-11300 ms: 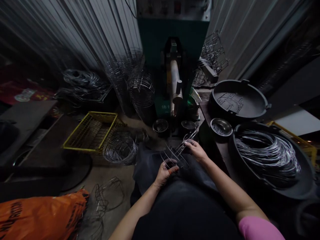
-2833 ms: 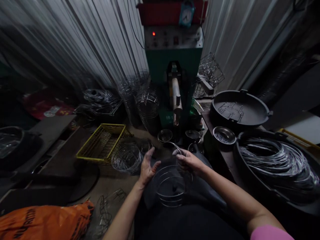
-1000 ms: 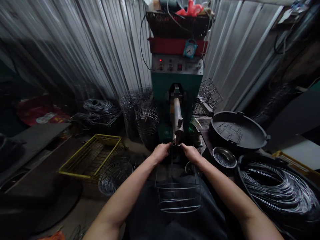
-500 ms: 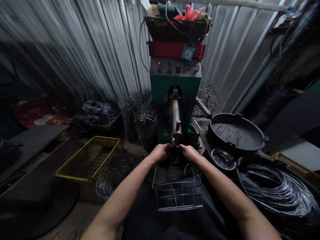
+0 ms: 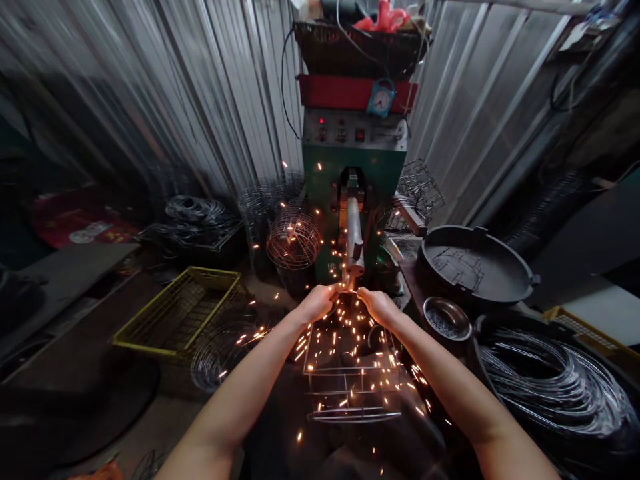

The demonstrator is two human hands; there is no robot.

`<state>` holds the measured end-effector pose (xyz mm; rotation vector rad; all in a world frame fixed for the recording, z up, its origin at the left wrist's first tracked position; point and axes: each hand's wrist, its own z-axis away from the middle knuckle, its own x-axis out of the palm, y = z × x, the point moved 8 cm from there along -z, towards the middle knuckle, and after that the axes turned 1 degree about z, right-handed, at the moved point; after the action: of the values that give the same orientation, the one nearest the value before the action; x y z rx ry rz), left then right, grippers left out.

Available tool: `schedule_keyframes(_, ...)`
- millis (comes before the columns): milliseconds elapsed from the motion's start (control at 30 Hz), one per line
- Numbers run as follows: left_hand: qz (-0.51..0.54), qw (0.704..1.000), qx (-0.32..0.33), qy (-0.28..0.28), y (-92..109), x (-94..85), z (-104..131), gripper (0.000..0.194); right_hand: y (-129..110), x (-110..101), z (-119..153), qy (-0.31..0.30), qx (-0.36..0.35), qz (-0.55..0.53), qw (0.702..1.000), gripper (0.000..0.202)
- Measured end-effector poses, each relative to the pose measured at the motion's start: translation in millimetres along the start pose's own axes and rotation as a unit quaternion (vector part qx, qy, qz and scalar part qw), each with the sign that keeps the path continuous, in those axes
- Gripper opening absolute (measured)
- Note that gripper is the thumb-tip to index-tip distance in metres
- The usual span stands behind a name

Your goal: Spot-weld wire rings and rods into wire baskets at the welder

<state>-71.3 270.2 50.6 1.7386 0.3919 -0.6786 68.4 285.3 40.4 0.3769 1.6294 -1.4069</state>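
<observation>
Both arms reach forward to the tip of a green spot welding machine (image 5: 355,157). My left hand (image 5: 319,302) is closed in a pinch just left of the welder's electrode (image 5: 355,257). My right hand (image 5: 376,305) pinches on the other side, its fingertips close to the same tip. Between the hands is the upper end of a wire basket frame (image 5: 355,393), which hangs down over the lap with its barred part lowest. Bright sparks spray from the electrode over the frame and forearms. Exactly where the fingers meet the wire is too small to see.
At right stand a round black pan (image 5: 475,267), a metal bowl (image 5: 447,319) of small pieces and a tub of wire rings (image 5: 555,380). A yellow crate (image 5: 175,313) and wire coils (image 5: 220,357) lie left. A wire ball (image 5: 294,237) sits beside the machine.
Sparks have burst out at the electrode tip and scattered downward and sideways. Both hands keep nearly the same place and grip; the view has shifted slightly.
</observation>
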Motion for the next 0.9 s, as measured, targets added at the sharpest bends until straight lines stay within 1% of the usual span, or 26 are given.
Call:
schedule_keyframes(100,0.008,1.000,-0.015,-0.017,1,-1.7,-3,0.021,-3,-3,-3,0.017,-0.033,0.050,0.998,0.019)
schedule_keyframes(200,0.033,0.998,-0.056,-0.021,0,-4.6,-4,0.017,-2,-4,-3,0.029,-0.043,0.086,0.995,0.019)
schedule_keyframes(300,0.090,0.990,-0.102,-0.017,1,-5.5,5,0.017,1,-5,6,0.068,-0.047,0.093,0.992,0.024)
schedule_keyframes(367,0.185,0.970,-0.154,-0.031,0,-2.3,20,0.021,-1,-6,16,0.098,-0.057,0.083,0.990,0.026)
schedule_keyframes(433,0.314,0.925,-0.202,-0.064,5,3.6,40,0.026,-8,-9,29,0.120,-0.078,0.066,0.988,0.028)
schedule_keyframes(500,0.411,0.882,-0.210,-0.095,17,4.7,60,0.030,-19,-15,41,0.136,-0.121,0.032,0.983,0.028)
schedule_keyframes(533,0.442,0.868,-0.205,-0.102,23,2.9,68,0.031,-25,-19,48,0.144,-0.145,0.010,0.979,0.027)
schedule_keyframes(567,0.459,0.859,-0.201,-0.102,29,0.6,75,0.031,-29,-23,54,0.153,-0.165,-0.009,0.974,0.026)
schedule_keyframes(633,0.458,0.861,-0.203,-0.089,37,-2.6,87,0.032,-26,-28,70,0.173,-0.173,-0.024,0.969,0.029)
schedule_keyframes(700,0.423,0.878,-0.214,-0.070,41,-1.2,98,0.032,-5,-22,92,0.182,-0.135,-0.004,0.974,0.035)
schedule_keyframes(767,0.388,0.895,-0.215,-0.041,43,2.0,107,0.033,30,-4,126,0.162,-0.078,0.027,0.983,0.033)
schedule_keyframes(833,0.382,0.900,-0.210,-0.004,42,4.6,115,0.034,70,19,174,0.137,-0.011,0.061,0.989,0.030)
schedule_keyframes(900,0.398,0.892,-0.211,0.033,36,6.6,119,0.034,112,35,229,0.144,0.076,0.102,0.981,0.027)
